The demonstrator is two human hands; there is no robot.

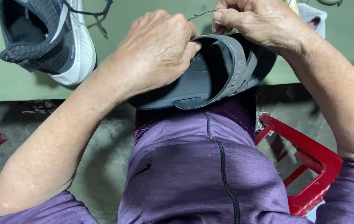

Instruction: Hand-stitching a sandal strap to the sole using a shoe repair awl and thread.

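A dark grey sandal (216,76) lies tilted at the near edge of the green table (3,83), partly over my lap. My left hand (156,49) grips its strap and edge from the left, the thumb pressed on the rim. My right hand (255,20) is closed above the sandal's far side, pinching a thin black thread (199,15) that runs off to the left. I cannot make out a needle.
A black and white sneaker (48,35) with loose black laces sits on the table at the upper left. A red plastic stool (305,161) stands by my right leg on the concrete floor. A pale cloth (313,14) lies at the table's upper right.
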